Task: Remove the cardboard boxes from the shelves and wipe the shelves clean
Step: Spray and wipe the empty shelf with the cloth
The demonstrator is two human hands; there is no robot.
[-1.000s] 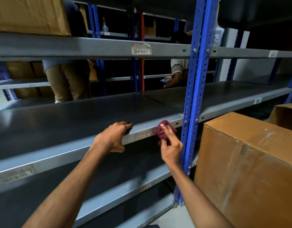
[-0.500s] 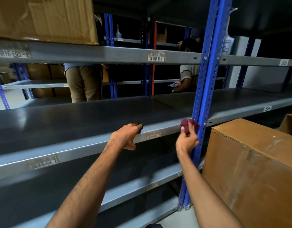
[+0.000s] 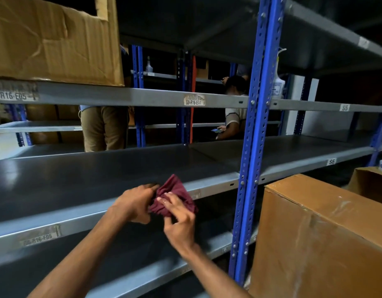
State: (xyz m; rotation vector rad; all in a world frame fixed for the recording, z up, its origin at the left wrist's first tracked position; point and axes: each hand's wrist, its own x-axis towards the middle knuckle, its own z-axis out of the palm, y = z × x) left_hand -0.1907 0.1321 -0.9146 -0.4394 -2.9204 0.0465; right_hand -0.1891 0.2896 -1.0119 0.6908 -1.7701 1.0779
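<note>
Your right hand (image 3: pixel 181 222) has left the blue post (image 3: pixel 253 147) and brought the rag (image 3: pixel 175 196) over to your left hand (image 3: pixel 135 203), which has come off the shelf (image 3: pixel 95 175) lip. Both hands now pinch the rag together, just above that lip. The box (image 3: pixel 319 237) to your right looks bulky and stiff; grip its bottom corners with 2 hands. The rag is soft and light; bunch it into your palm.

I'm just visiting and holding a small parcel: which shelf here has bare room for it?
The dark grey middle shelf is bare from its left end to the blue perforated upright, and bare beyond it too. Only its front edge is busy, where the left hand and right hand hold the maroon cloth. The upper shelf's left end holds a brown cardboard box.
</note>
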